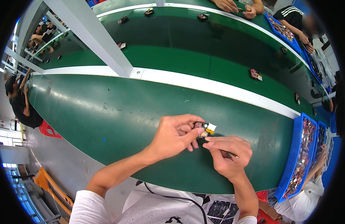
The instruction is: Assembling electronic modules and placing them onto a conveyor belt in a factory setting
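Observation:
My left hand [174, 136] is closed on a small black-framed electronic assembly [201, 125], pinched between thumb and fingers above the green table. A silvery-white block [212, 127] with a yellow strip sticks out from its right side. Close beside it, my right hand [231, 154] is closed round a thin, dark, pen-like tool [233, 155]. One end of that tool pokes out past the fingers, and the other points toward the assembly. My fingers hide where the tool and the assembly meet.
The green table [116, 112] is bounded by a white rail [172, 78] with a grey post [94, 35]. Beyond runs a green belt carrying several small assemblies, one of them a red-and-black piece [255, 74]. A blue tray [295, 156] of small parts stands right. Co-workers sit around.

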The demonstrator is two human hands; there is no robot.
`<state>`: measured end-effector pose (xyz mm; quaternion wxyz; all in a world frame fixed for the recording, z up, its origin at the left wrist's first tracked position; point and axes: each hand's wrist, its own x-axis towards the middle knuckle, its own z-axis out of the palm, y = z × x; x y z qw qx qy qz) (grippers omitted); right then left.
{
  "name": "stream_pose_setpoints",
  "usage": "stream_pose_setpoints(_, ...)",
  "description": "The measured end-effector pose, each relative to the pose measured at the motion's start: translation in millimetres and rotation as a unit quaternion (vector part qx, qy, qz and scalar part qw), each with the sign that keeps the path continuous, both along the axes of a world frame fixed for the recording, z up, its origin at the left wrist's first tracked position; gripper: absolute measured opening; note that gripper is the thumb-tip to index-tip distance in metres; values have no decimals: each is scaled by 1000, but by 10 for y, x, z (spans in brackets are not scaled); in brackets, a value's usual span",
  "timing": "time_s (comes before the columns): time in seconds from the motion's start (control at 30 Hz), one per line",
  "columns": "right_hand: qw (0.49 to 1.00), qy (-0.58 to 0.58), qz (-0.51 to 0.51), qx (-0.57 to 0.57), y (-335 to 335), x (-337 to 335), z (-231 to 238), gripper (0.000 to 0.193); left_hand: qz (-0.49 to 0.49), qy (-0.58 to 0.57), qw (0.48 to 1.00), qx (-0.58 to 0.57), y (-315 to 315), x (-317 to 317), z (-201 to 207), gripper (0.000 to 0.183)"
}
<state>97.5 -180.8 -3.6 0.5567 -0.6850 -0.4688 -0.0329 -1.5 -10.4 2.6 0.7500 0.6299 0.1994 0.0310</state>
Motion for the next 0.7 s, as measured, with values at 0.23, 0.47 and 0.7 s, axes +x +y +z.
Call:
stream_pose_setpoints(0.23, 1000, -1, 4, 15, 12, -9, -49, 17, 26, 2, 1000, 12, -60, 19, -36, 20)
stream_pose_setpoints(0.47, 998, -7, -44, 34, 15, 119, -59, 18, 34, -18, 997, 72, 311, 450, -46, 21)
stream_pose_setpoints(0.7, 995, -8, -69, 69, 20, 141, -60, 18, 203, -24, 934, 294, 1401, 1522, -183, 24)
